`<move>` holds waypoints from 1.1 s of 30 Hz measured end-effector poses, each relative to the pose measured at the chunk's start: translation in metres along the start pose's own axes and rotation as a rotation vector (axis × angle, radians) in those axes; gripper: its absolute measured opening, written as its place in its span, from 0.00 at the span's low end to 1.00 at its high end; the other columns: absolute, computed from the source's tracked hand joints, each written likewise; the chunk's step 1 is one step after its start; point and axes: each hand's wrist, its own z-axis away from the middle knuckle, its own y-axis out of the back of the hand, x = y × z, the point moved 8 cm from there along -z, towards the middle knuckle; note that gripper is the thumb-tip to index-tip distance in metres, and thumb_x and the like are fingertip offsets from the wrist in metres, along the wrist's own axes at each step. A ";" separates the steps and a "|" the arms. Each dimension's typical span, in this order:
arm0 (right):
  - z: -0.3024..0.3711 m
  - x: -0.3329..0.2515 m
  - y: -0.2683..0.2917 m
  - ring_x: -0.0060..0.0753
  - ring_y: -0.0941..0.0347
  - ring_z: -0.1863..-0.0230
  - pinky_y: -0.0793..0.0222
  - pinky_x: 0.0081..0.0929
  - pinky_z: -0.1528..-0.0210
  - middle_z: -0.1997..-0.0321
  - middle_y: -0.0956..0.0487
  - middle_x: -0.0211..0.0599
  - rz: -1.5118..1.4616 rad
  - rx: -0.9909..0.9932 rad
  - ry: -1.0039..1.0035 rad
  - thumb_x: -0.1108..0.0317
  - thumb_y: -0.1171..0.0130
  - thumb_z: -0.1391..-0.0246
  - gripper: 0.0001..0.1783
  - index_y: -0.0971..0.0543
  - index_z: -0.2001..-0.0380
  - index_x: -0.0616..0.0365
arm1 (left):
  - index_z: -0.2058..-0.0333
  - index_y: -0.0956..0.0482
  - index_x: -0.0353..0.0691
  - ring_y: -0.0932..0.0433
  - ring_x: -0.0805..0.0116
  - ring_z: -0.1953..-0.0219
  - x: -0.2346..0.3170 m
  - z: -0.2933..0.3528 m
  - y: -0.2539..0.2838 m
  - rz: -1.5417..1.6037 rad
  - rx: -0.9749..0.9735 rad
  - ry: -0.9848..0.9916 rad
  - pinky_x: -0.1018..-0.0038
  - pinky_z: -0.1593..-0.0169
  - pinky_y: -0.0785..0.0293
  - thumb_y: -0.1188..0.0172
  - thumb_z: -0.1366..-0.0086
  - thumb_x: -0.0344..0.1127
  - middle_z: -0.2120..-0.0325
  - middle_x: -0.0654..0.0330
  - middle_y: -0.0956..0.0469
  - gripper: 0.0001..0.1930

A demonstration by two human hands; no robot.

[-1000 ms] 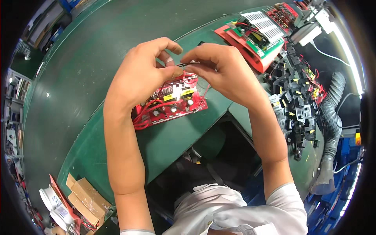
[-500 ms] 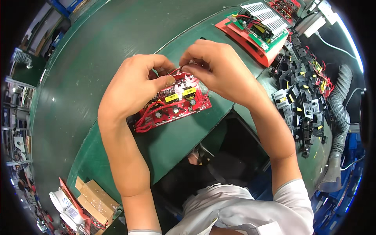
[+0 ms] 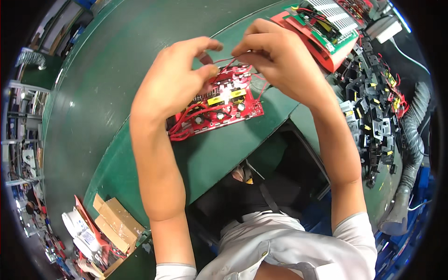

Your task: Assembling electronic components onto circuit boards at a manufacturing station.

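Note:
A red circuit board (image 3: 227, 113) lies on the green table in front of me, crowded with parts, yellow labels and thick red wires along its near left side. My left hand (image 3: 189, 70) is over the board's far left edge, its thumb and fingers apart with nothing visibly gripped. Just off the board's far right corner, my right hand (image 3: 270, 53) pinches a thin red wire (image 3: 227, 60) between thumb and forefinger. That wire runs left from the fingertips toward the board; where it ends is hidden.
At the far right a green board with a slotted metal cover rests on a red-orange stand (image 3: 332, 63). Many black parts (image 3: 371, 112) crowd the right side, beside a flexible grey duct (image 3: 413, 126). A cardboard box (image 3: 116, 224) stands at the near left.
My left thumb and fingers have spread apart from their closed hold near the board. My right hand has drawn up and away from the board, pinching the wire. The whole view has shifted slightly.

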 end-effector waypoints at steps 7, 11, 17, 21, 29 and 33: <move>0.002 -0.005 -0.006 0.44 0.28 0.69 0.33 0.34 0.67 0.69 0.27 0.39 0.164 0.056 0.037 0.79 0.39 0.52 0.09 0.19 0.64 0.62 | 0.52 0.24 0.34 0.20 0.47 0.64 -0.003 -0.003 0.008 -0.284 0.287 -0.119 0.59 0.56 0.26 0.48 0.43 0.24 0.70 0.46 0.19 0.18; 0.006 0.005 -0.018 0.49 0.27 0.63 0.31 0.38 0.61 0.67 0.26 0.42 0.270 -0.003 0.007 0.80 0.42 0.50 0.07 0.19 0.67 0.62 | 0.53 0.24 0.34 0.21 0.56 0.72 -0.004 -0.008 0.012 -0.152 0.212 -0.096 0.64 0.62 0.26 0.51 0.43 0.24 0.76 0.51 0.22 0.18; 0.009 0.033 -0.032 0.36 0.25 0.68 0.30 0.31 0.64 0.70 0.24 0.37 -0.043 -0.077 -0.247 0.75 0.38 0.49 0.07 0.20 0.66 0.65 | 0.47 0.27 0.32 0.25 0.74 0.76 -0.004 -0.009 -0.002 0.046 0.041 -0.072 0.77 0.68 0.26 0.47 0.37 0.28 0.66 0.59 0.26 0.19; 0.014 0.049 -0.060 0.18 0.26 0.72 0.33 0.18 0.70 0.72 0.21 0.31 -0.654 -0.338 -0.590 0.68 0.34 0.46 0.10 0.20 0.68 0.66 | 0.47 0.27 0.32 0.25 0.76 0.74 -0.007 -0.012 -0.001 -0.054 0.000 -0.100 0.78 0.68 0.27 0.44 0.37 0.31 0.66 0.60 0.25 0.20; 0.021 0.038 -0.075 0.28 0.20 0.61 0.21 0.23 0.54 0.59 0.20 0.40 -1.311 -0.343 -0.736 0.72 0.40 0.42 0.10 0.24 0.61 0.68 | 0.44 0.30 0.31 0.21 0.73 0.65 -0.006 -0.008 -0.002 -0.022 0.003 -0.158 0.77 0.61 0.22 0.46 0.36 0.26 0.58 0.58 0.28 0.20; 0.021 0.043 -0.073 0.24 0.22 0.65 0.22 0.20 0.60 0.65 0.21 0.35 -1.260 -0.315 -0.788 0.70 0.37 0.44 0.09 0.24 0.64 0.64 | 0.42 0.31 0.33 0.22 0.75 0.65 -0.006 0.000 -0.001 0.137 -0.015 -0.094 0.78 0.60 0.24 0.43 0.39 0.25 0.57 0.60 0.28 0.24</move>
